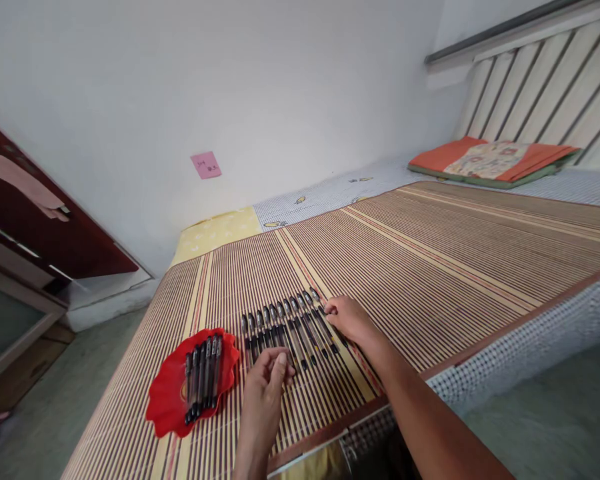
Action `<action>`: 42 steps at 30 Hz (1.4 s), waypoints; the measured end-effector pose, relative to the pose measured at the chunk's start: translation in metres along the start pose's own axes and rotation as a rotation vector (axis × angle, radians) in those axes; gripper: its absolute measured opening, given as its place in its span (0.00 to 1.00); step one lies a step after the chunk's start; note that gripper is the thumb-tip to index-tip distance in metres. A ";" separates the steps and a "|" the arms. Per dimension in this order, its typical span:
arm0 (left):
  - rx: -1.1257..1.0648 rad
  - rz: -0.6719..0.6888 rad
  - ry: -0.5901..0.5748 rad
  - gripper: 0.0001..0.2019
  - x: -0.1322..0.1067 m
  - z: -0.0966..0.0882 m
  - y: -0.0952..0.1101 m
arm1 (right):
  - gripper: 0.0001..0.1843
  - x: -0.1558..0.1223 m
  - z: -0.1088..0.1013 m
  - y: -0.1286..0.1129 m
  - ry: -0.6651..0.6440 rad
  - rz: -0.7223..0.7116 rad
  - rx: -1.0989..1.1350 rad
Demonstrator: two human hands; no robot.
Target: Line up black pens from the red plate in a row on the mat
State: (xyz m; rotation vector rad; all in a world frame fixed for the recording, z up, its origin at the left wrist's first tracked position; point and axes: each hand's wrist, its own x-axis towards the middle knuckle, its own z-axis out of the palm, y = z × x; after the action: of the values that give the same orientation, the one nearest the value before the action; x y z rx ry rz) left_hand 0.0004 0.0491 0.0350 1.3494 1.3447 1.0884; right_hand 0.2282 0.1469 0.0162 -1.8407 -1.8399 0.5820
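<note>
On the left, a red scalloped dish (160, 390) holds clustered pens (205, 380). Next, the left hand (264, 383), fingers bent, overlaps the near ends of a pen row (297, 328) on the striped mat (405, 267); the right hand (353, 321), fingers curled, meets its right end. Whether either grasps anything, I cannot tell.

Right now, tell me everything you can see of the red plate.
The red plate is shallow and glossy, apparently plastic, with a wavy rim. It sits face up on the striped mat, left of the row of pens, holding several dark pens side by side; a faint golden mark shows beside them.
</note>
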 end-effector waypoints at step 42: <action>-0.022 -0.024 0.047 0.28 -0.001 0.007 0.010 | 0.04 0.004 0.005 0.013 -0.021 0.072 -0.043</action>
State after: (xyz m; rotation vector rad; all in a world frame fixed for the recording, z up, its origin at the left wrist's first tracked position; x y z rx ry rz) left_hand 0.0094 0.0478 0.0439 1.2958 1.3761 1.1219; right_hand 0.2359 0.1507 0.0048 -1.9421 -1.8190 0.5934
